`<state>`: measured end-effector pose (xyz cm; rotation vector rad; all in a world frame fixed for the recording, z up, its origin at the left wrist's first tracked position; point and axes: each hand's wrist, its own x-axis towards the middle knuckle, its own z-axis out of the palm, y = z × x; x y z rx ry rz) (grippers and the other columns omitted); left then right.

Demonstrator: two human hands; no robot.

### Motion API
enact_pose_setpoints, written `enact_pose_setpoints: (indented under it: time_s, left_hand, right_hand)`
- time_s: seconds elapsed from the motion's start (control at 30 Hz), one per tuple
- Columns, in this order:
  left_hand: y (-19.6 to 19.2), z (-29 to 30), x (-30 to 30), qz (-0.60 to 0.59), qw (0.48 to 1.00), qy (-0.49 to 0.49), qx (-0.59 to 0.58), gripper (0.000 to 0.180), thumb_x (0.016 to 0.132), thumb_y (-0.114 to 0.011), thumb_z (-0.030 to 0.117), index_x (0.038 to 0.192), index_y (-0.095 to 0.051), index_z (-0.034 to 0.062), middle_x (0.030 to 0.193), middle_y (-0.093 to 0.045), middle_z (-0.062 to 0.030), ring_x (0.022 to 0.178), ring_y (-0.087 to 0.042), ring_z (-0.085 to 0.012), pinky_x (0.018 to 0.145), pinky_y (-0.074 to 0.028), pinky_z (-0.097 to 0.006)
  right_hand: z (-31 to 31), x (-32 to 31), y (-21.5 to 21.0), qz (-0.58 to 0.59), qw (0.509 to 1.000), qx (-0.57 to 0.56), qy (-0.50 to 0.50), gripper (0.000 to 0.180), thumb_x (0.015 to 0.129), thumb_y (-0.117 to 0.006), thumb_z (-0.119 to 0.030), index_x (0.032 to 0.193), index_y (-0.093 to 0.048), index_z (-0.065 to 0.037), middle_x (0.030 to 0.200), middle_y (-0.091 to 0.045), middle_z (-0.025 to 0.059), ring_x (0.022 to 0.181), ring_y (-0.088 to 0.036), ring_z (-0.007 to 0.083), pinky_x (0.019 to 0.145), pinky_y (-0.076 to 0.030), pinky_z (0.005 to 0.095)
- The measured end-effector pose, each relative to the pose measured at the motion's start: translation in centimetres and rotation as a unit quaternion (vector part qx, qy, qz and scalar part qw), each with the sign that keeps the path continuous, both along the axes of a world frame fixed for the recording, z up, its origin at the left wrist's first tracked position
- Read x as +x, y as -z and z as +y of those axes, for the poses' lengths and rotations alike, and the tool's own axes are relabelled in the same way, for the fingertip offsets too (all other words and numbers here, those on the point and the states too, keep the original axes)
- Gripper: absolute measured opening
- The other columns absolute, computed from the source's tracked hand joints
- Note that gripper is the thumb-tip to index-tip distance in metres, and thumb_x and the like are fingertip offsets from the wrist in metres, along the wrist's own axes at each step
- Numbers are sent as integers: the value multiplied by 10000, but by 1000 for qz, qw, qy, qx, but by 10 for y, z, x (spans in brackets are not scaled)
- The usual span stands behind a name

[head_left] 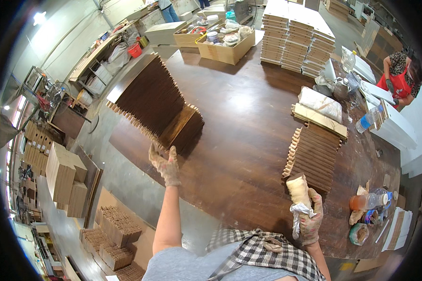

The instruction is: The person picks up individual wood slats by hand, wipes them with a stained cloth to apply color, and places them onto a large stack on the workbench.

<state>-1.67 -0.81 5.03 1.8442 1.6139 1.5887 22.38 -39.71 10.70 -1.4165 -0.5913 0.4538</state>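
Observation:
My gloved left hand [166,167] reaches out with fingers and thumb apart. It is at the near lower end of a stack of dark brown boards [147,98] with notched, comb-like ends; whether it touches them I cannot tell. A lower pile of the same boards [185,126] adjoins that stack. In my gloved right hand [312,220] is a cream cloth pad [297,188] with whitish wrapping hanging from its lower end. The pad's top is at the near edge of a row of brown notched strips [312,157] lying side by side on the brown table [229,154].
White boards [295,35] are stacked at the far side beside a cardboard box [227,49] of supplies. Bottles [368,201] and an open jar [359,234] stand at the right. A co-worker in a red apron [399,79] handles white panels. More notched pieces [117,227] lie lower left.

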Motion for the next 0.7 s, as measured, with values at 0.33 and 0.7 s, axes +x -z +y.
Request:
enact_pose_setpoints:
  time_s: [0.33,0.7]
  left_hand:
    - [-15,5,-5,236,968,-24,-82,831,673,-868,298,1394,-477,157,1267,-535,-133,1159,-488,-373,1006,-391,-498]
    - [-62,13,25,421,896,41,-137,805,726,-808,363,1390,-455,74,1223,-536,-198,1105,-552,-417,946,-464,-500]
  right_hand:
    - [0,-12,-8,-30,999,-32,20,474,880,-710,-110,1293,-509,7,1180,-528,62,1074,-556,169,938,-476,295]
    - [-2,-13,-19,-86,995,-50,9,506,844,-726,-122,1284,-518,18,1188,-517,74,1086,-548,176,938,-477,304]
